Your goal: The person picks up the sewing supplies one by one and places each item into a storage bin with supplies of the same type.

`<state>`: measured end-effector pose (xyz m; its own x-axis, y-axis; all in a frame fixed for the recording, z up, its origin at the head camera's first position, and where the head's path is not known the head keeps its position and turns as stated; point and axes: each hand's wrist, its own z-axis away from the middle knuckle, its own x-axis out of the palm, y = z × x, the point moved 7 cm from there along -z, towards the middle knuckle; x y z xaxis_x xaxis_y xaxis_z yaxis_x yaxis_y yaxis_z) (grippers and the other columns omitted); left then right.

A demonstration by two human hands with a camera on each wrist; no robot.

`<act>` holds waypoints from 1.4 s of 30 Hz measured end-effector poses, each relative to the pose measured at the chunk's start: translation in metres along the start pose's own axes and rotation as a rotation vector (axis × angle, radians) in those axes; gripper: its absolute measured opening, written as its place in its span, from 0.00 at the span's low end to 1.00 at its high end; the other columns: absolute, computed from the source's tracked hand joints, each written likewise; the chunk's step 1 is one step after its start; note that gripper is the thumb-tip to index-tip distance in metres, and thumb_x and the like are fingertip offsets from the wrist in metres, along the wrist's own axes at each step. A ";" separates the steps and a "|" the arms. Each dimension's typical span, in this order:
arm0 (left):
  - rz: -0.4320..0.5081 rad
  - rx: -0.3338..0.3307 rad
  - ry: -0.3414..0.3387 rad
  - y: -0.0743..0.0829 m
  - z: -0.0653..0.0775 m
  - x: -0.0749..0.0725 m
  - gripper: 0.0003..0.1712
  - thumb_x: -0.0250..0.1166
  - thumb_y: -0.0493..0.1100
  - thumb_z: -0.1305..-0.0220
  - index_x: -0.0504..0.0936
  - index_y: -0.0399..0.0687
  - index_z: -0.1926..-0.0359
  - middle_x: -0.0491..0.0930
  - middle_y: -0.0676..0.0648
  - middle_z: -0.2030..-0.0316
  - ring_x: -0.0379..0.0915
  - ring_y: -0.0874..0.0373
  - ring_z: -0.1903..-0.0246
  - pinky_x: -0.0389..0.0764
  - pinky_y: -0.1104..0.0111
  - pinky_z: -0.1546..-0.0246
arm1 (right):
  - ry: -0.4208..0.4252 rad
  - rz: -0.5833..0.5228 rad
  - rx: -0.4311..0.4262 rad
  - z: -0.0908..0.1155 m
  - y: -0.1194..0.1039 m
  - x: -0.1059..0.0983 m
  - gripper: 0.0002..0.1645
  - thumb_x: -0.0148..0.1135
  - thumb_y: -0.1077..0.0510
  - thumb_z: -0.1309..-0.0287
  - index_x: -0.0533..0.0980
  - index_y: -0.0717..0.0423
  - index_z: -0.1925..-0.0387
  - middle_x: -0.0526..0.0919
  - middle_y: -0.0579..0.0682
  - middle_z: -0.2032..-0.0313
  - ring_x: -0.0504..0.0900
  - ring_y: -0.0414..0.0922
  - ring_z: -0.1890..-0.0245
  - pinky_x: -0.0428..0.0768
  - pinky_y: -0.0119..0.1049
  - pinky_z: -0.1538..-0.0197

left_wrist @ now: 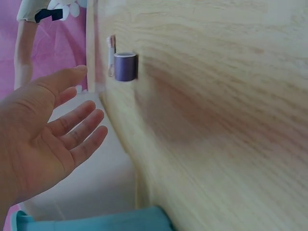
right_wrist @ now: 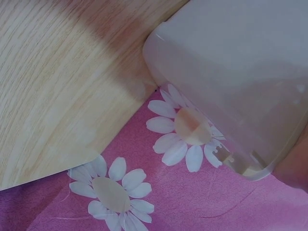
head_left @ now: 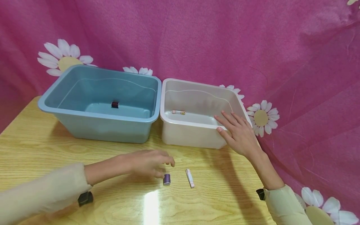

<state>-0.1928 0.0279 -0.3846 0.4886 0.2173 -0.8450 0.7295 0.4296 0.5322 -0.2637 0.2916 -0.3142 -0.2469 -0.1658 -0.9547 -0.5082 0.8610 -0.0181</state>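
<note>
My left hand hovers low over the table with fingers loosely bent, holding nothing. Beside its thumb stands a purple thread spool. In the left wrist view the palm and spread fingers show apart from the spool. A narrow white folded strip with reddish marks, resembling a measuring tape, lies right of the spool. My right hand, fingers extended, is at the front right rim of the white bin. Only a bit of that hand enters the right wrist view.
A blue bin stands left of the white one, with a dark thread spool inside. Another folded strip lies in the white bin. Behind the wooden table hangs a pink cloth with daisies.
</note>
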 end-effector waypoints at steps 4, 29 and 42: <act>0.006 0.017 -0.015 -0.001 -0.001 0.008 0.19 0.70 0.41 0.36 0.79 0.49 0.44 0.78 0.48 0.50 0.75 0.58 0.50 0.78 0.65 0.51 | -0.006 -0.001 0.008 0.000 0.000 0.000 0.31 0.47 0.39 0.27 0.66 0.39 0.27 0.62 0.49 0.27 0.58 0.60 0.29 0.56 0.62 0.33; 0.017 0.034 -0.093 -0.007 -0.008 0.040 0.18 0.63 0.28 0.37 0.84 0.53 0.52 0.77 0.56 0.56 0.72 0.66 0.55 0.75 0.74 0.57 | -0.012 0.000 0.014 0.000 0.000 0.000 0.31 0.48 0.39 0.27 0.67 0.40 0.28 0.62 0.49 0.27 0.57 0.60 0.28 0.56 0.64 0.34; 0.029 0.067 -0.036 -0.012 -0.005 0.040 0.09 0.63 0.34 0.32 0.84 0.51 0.56 0.77 0.57 0.59 0.73 0.66 0.59 0.75 0.76 0.58 | -0.004 -0.003 0.017 -0.001 0.000 0.000 0.31 0.48 0.39 0.27 0.67 0.39 0.28 0.63 0.48 0.27 0.58 0.59 0.28 0.57 0.64 0.34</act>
<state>-0.1841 0.0359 -0.4250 0.5262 0.1965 -0.8274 0.7445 0.3636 0.5599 -0.2644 0.2914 -0.3140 -0.2425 -0.1662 -0.9558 -0.4951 0.8685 -0.0254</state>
